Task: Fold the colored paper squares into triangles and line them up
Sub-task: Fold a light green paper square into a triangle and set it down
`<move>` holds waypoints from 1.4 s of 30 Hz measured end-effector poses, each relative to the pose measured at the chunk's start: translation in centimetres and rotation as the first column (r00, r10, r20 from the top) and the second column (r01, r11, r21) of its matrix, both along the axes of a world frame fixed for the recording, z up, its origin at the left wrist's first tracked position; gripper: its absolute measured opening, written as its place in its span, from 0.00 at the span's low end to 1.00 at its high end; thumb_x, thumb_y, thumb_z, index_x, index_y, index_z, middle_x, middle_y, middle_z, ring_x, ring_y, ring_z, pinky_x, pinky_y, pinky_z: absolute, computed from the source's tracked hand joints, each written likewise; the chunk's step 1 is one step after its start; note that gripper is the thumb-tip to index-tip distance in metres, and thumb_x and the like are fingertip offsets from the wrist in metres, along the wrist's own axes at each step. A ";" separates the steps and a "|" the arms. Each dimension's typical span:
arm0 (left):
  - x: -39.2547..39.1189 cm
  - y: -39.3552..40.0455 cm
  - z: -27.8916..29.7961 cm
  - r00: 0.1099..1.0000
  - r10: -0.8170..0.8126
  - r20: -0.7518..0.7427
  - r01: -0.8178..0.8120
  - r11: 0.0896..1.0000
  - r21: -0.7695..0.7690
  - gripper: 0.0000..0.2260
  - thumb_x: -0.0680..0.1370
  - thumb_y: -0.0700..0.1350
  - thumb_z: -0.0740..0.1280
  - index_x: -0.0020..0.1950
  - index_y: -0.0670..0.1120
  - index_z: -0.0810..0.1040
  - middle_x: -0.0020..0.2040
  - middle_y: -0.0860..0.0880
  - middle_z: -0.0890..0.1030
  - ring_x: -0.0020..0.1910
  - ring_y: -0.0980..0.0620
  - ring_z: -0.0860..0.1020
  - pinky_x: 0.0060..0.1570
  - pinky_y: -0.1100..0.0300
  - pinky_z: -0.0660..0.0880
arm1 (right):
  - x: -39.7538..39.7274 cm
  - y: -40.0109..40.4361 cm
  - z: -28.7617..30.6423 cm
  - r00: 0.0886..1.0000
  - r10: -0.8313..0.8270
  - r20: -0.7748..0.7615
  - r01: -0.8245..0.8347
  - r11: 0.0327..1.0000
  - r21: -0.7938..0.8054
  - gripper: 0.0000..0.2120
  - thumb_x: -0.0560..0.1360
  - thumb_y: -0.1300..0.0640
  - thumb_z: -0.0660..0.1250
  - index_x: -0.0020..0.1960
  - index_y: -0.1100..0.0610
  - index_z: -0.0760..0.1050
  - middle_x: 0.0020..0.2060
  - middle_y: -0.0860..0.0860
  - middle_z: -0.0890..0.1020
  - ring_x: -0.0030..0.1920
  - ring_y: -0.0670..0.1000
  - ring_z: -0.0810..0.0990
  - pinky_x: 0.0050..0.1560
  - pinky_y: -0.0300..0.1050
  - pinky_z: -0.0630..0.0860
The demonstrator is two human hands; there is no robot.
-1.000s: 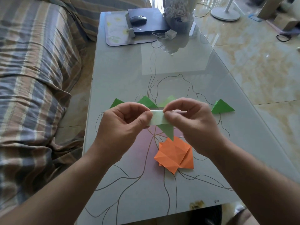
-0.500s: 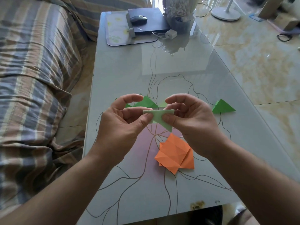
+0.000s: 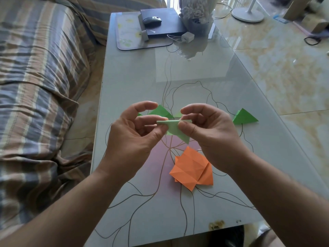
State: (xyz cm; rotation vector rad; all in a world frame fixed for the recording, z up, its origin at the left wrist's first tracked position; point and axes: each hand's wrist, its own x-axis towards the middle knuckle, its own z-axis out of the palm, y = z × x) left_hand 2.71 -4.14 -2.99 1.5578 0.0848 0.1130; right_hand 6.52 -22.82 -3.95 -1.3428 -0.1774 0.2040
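Hands, two, pinch one pale green folded paper [image 3: 175, 128] between them above the surface [image 3: 195, 90]: left hand [image 3: 131, 138] by thumb and forefinger at its left end, right hand [image 3: 211, 134] likewise at its right, other fingers curled loosely. Beyond that paper lie green triangles; one [image 3: 244, 117] sits right, near the surface edge, one [image 3: 161, 111] just behind, others partly hidden; orange squares [image 3: 192, 168] stack nearer, count unclear; bare room lies farther back.
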 end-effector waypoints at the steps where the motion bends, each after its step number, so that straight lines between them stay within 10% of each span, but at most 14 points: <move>1: 0.0 0.0 0.0 1.000 0.002 0.001 -0.002 1.000 -0.001 0.20 0.71 0.43 0.76 0.62 0.53 0.78 0.50 0.49 0.88 0.48 0.48 0.87 0.50 0.56 0.83 | 0.0 0.0 0.1 1.000 -0.005 -0.003 0.005 1.000 0.005 0.11 0.70 0.65 0.78 0.51 0.58 0.82 0.41 0.51 0.85 0.43 0.50 0.82 0.49 0.46 0.82; 24: 0.2 -0.2 -0.2 0.998 0.057 -0.022 -0.059 0.990 -0.131 0.16 0.76 0.35 0.74 0.62 0.47 0.80 0.45 0.46 0.87 0.44 0.50 0.86 0.50 0.59 0.81 | 0.0 0.2 0.1 0.985 -0.151 0.082 0.156 0.986 -0.058 0.11 0.71 0.73 0.76 0.45 0.58 0.83 0.39 0.54 0.85 0.40 0.51 0.83 0.46 0.46 0.83; 31: 0.1 0.0 0.1 0.998 -0.032 -0.058 0.023 0.989 -0.145 0.25 0.70 0.43 0.77 0.66 0.50 0.77 0.50 0.45 0.87 0.52 0.46 0.86 0.54 0.55 0.82 | -0.3 0.4 0.3 0.986 -0.108 0.128 0.122 0.987 -0.106 0.11 0.71 0.71 0.77 0.44 0.57 0.83 0.38 0.53 0.84 0.39 0.56 0.81 0.46 0.59 0.83; 42: -0.6 -0.1 1.0 0.996 0.017 0.092 -0.026 0.995 0.100 0.25 0.70 0.45 0.79 0.64 0.53 0.77 0.45 0.52 0.88 0.47 0.51 0.87 0.53 0.55 0.83 | -0.5 0.1 0.0 0.982 -0.009 0.191 0.050 0.976 -0.213 0.09 0.70 0.57 0.80 0.49 0.52 0.84 0.44 0.51 0.86 0.46 0.56 0.85 0.51 0.60 0.84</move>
